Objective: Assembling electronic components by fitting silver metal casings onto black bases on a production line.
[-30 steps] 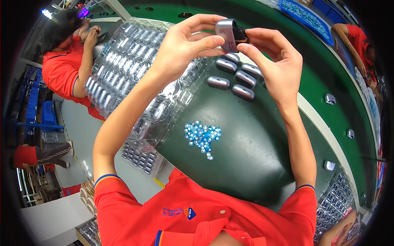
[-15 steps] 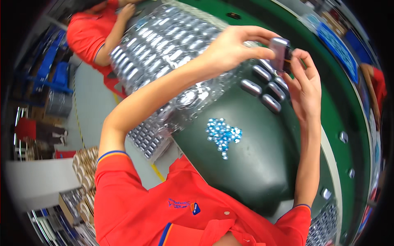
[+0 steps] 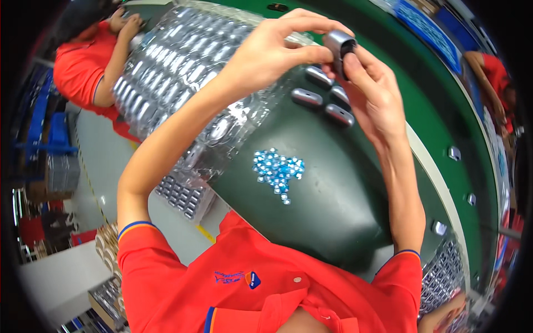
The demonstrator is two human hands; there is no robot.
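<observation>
Both hands hold a glossy grey rounded casing (image 3: 336,40) above the far part of the dark green table (image 3: 327,222). Its hollow, dark opening faces partly toward me. My left hand (image 3: 266,53) pinches the casing's left side between thumb and fingers. On the other side, my right hand (image 3: 377,91) grips it, with the thumb at the opening; some of its fingers are hidden behind. Just below the hands lie several similar grey casings (image 3: 306,97), partly covered by my right hand. Nearer to me is a loose heap of small shiny blue pieces (image 3: 275,166).
Clear plastic trays of grey casings (image 3: 183,55) are stacked at the left, with another tray (image 3: 183,197) lower down. Beyond the table's pale edge runs a green conveyor (image 3: 427,105) carrying spaced casings (image 3: 454,153). Co-workers in red sit at far left and right.
The held casing has turned, so its hollow opening now shows. Table and trays appear shifted left as the view moved. A co-worker's forearm has come into view at the lower right.
</observation>
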